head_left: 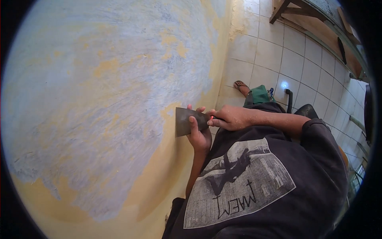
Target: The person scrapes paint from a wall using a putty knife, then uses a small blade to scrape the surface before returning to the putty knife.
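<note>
A wide-bladed putty knife (184, 122) is in both hands, its grey metal blade pointing left toward the wall. My right hand (225, 118) is closed around the handle, of which only a small red part shows. My left hand (200, 137) grips the blade near the handle, thumb on the near face and fingers behind it. The blade's edge lies close to the wall (111, 99); whether it touches cannot be told. Rough whitish-grey patches spread over the yellow paint there.
White floor tiles (264, 53) run along the wall's base, where my sandalled foot (240, 87) stands. A wooden-framed table or bench (314, 16) is at the upper right. A dark curved bar (289, 99) rises beside my body.
</note>
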Action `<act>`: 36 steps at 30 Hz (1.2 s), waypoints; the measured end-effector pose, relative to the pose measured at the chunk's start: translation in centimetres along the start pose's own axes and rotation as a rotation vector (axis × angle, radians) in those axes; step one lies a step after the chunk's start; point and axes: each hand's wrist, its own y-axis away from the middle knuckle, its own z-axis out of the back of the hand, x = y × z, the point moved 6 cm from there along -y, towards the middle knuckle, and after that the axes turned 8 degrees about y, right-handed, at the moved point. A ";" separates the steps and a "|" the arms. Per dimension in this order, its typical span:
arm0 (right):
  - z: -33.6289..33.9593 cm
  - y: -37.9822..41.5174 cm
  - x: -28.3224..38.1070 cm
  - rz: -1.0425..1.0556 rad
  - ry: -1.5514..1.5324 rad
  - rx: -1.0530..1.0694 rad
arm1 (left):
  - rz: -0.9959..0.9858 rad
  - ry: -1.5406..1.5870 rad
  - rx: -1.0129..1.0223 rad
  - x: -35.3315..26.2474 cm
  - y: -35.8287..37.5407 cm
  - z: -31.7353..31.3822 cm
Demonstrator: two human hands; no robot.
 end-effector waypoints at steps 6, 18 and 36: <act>-0.4 -0.4 -0.6 -0.001 0.033 0.069 | -0.020 -0.004 -0.007 0.6 -0.3 1.0; 0.2 -0.4 0.3 0.037 0.039 0.036 | -0.047 0.049 0.018 0.9 -0.5 1.5; 0.4 -0.1 0.5 -0.021 0.042 0.047 | -0.014 0.041 -0.004 1.0 -0.5 1.2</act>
